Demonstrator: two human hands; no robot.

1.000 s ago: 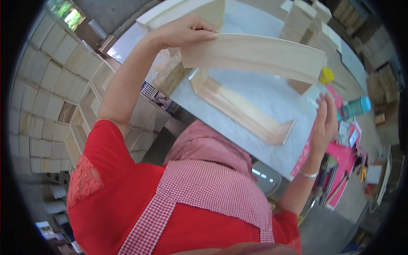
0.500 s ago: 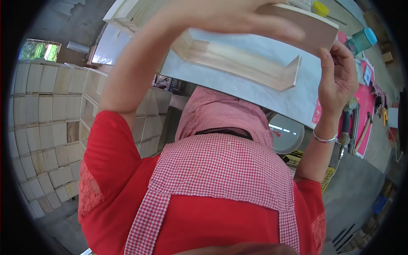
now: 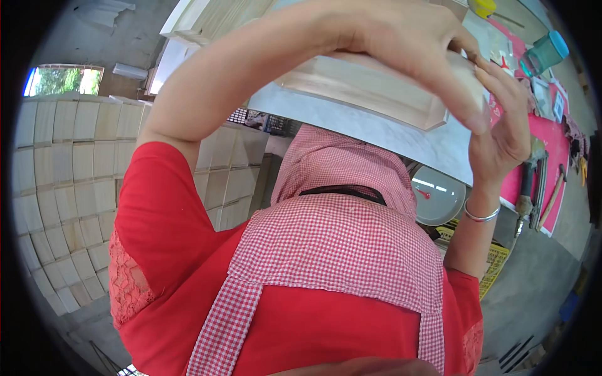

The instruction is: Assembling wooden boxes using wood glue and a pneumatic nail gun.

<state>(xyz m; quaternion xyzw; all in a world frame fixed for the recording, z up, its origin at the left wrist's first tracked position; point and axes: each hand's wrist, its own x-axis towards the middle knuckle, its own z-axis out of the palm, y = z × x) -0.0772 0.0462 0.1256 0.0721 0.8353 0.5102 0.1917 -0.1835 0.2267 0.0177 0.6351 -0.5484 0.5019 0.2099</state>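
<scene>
A shallow pale wooden frame (image 3: 370,88) with raised ends lies on the white marbled tabletop (image 3: 332,109). My left hand (image 3: 414,47) reaches across above it to the right, thumb and fingers curved round the right end of a wooden board (image 3: 465,78). Most of that board is hidden behind the hand. At the same end, my right hand (image 3: 501,122) has its bent fingers against the board, close to my left thumb. Whether the board rests on the frame or is held just over it, I cannot tell.
Stacked pale wooden boxes (image 3: 69,169) fill the left side. More wooden pieces (image 3: 219,22) stand at the far left of the table. To the right are a teal bottle (image 3: 544,53), a pink sheet (image 3: 539,131), an air tool (image 3: 527,188) and a hammer (image 3: 553,199).
My left hand has moved right and down, from sweeping over the board to closing round its right end. The board has come lower over the frame, with my right hand still at that end.
</scene>
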